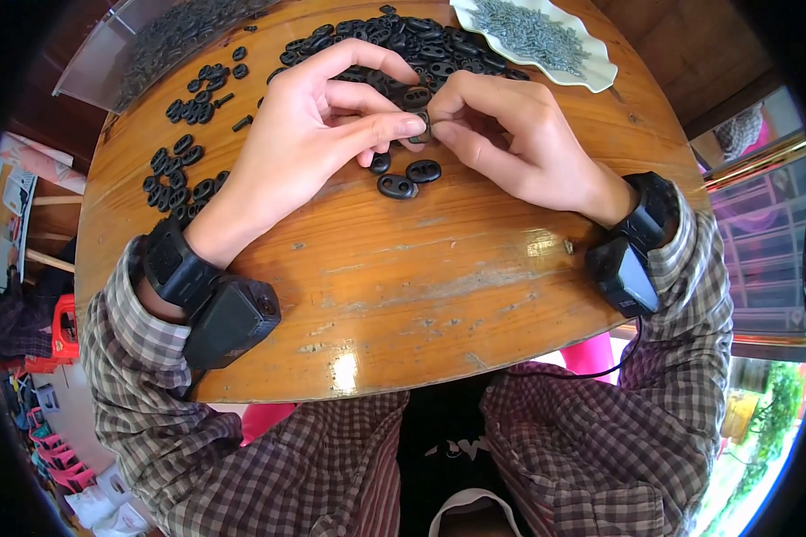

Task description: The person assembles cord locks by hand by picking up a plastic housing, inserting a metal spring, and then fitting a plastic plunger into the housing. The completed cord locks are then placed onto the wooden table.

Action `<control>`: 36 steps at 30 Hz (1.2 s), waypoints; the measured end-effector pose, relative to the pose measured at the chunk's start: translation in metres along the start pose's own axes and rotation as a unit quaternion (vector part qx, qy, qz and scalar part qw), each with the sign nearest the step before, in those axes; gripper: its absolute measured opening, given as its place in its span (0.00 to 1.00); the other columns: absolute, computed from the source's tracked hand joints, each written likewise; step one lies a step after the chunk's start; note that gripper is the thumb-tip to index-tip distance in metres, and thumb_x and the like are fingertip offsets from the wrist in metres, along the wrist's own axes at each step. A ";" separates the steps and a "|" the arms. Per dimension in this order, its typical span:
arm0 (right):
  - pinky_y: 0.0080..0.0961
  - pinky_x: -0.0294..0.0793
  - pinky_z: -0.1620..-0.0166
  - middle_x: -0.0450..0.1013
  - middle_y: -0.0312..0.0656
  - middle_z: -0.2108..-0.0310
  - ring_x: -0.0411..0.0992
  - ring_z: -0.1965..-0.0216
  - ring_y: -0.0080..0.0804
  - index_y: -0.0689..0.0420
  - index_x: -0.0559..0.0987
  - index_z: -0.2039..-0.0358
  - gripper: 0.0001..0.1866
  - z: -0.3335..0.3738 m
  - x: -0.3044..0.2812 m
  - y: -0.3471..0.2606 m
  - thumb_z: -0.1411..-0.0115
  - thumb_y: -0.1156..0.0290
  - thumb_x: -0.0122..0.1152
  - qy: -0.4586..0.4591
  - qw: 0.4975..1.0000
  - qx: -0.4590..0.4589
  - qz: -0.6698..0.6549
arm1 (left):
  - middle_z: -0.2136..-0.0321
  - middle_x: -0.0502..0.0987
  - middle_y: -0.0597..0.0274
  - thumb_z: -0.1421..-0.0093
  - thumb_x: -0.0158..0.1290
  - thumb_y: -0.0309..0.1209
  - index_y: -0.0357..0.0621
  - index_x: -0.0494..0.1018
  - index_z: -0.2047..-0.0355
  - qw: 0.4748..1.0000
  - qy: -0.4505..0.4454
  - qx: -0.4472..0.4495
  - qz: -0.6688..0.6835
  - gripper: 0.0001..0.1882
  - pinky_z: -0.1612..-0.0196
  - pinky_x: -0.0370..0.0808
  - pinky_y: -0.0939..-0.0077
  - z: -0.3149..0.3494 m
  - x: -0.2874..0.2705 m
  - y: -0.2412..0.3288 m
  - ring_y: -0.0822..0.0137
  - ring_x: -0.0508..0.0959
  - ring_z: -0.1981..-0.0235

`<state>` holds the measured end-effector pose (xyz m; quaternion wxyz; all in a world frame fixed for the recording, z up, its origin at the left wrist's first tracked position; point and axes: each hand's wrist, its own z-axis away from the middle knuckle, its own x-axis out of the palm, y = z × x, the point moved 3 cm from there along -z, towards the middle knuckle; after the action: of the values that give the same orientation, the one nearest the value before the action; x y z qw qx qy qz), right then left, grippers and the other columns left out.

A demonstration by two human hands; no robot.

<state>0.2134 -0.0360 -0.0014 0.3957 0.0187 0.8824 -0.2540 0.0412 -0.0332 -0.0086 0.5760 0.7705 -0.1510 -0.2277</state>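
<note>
Over the far half of the wooden table, my left hand [309, 130] pinches a small black oval piece [422, 134] between thumb and forefinger. My right hand [528, 134] meets it from the other side, thumb and forefinger pressed together. Whatever those right fingertips grip is too small to make out. Just below the hands lie a black two-hole oval piece [397, 186], a second such oval [424, 171] and a smaller black part [380, 164]. Behind my fingers spreads a heap of similar black ovals [439, 49], partly hidden by both hands.
A white wavy-edged dish [603, 75] of small silvery metal pieces [533, 36] stands at the far right. At the far left is a clear box [88, 79] of dark parts. Loose black pieces [175, 174] lie along the table's left side. A cable [591, 374] hangs from my right wrist device.
</note>
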 end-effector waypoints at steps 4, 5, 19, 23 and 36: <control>0.18 0.61 0.77 0.65 0.37 0.80 0.63 0.81 0.22 0.63 0.71 0.72 0.02 0.000 0.001 0.003 0.44 0.78 0.50 0.001 1.000 -0.007 0.000 | 0.74 0.76 0.62 0.47 0.54 0.23 0.37 0.67 0.60 0.999 -0.005 0.024 0.034 0.14 0.72 0.69 0.89 0.000 0.001 -0.003 0.80 0.70 0.76; 0.18 0.61 0.77 0.66 0.37 0.80 0.63 0.81 0.23 0.63 0.71 0.72 0.03 0.001 0.002 0.004 0.44 0.78 0.50 0.006 1.000 -0.003 -0.002 | 0.74 0.76 0.62 0.47 0.54 0.23 0.37 0.67 0.60 0.999 -0.005 0.025 0.035 0.14 0.72 0.69 0.89 -0.001 0.001 -0.005 0.80 0.70 0.76; 0.17 0.60 0.77 0.64 0.35 0.82 0.60 0.81 0.20 0.63 0.71 0.73 0.06 0.000 -0.002 0.006 0.42 0.76 0.48 -0.006 0.996 0.050 -0.072 | 0.73 0.77 0.60 0.47 0.53 0.22 0.37 0.66 0.60 1.000 -0.006 0.023 0.011 0.13 0.72 0.71 0.88 0.000 -0.001 0.000 0.80 0.74 0.73; 0.17 0.59 0.77 0.64 0.35 0.81 0.59 0.81 0.18 0.63 0.70 0.72 0.03 0.000 -0.003 0.003 0.43 0.77 0.48 -0.013 0.995 0.079 -0.062 | 0.73 0.77 0.60 0.47 0.54 0.22 0.37 0.66 0.60 1.000 -0.003 0.021 0.008 0.13 0.72 0.71 0.88 0.000 0.000 0.000 0.80 0.74 0.73; 0.16 0.60 0.74 0.65 0.35 0.78 0.61 0.79 0.22 0.61 0.71 0.72 0.03 0.000 -0.001 0.006 0.45 0.76 0.54 0.020 0.978 0.160 -0.129 | 0.73 0.78 0.61 0.47 0.54 0.24 0.37 0.70 0.64 0.997 0.057 0.045 -0.029 0.09 0.72 0.69 0.88 0.000 -0.007 -0.002 0.80 0.73 0.75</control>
<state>0.2157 -0.0305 -0.0036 0.3341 -0.0274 0.8329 -0.4404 0.0352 -0.0290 -0.0087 0.5418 0.8111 -0.1058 -0.1932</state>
